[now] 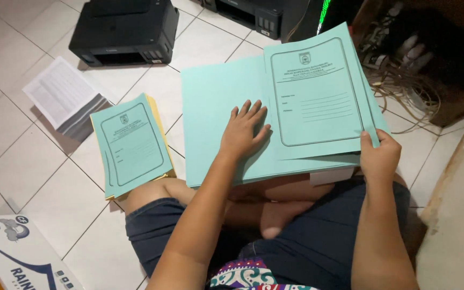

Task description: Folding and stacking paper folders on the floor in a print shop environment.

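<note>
My forearms and crossed legs in dark shorts (318,241) fill the bottom of the view, with a patterned cloth (243,275) at the very edge. On my lap lies an open teal folder (216,96), spread flat across my knees and reaching onto the floor (22,156). My left hand (244,131) rests on it palm down, fingers spread and flat, just left of the fold, holding nothing. My right hand (379,157) pinches the lower right corner of the front cover (318,91), thumb on top, fingers hidden under the sheets. That cover carries a dark rounded frame, a small crest at the top and ruled lines in the middle. A white slip (331,175) pokes out beneath its lower edge.

Left of my knee sits a stack of folders (130,142), teal on top with the same frame and crest, yellow edges showing below. Beyond it lies a pile of printed white paper (60,96). A black printer (124,29) stands at the top left, another (248,13) beside it. A white box with blue print (17,252) sits at the bottom left. Tangled cables (404,80) lie to the right.
</note>
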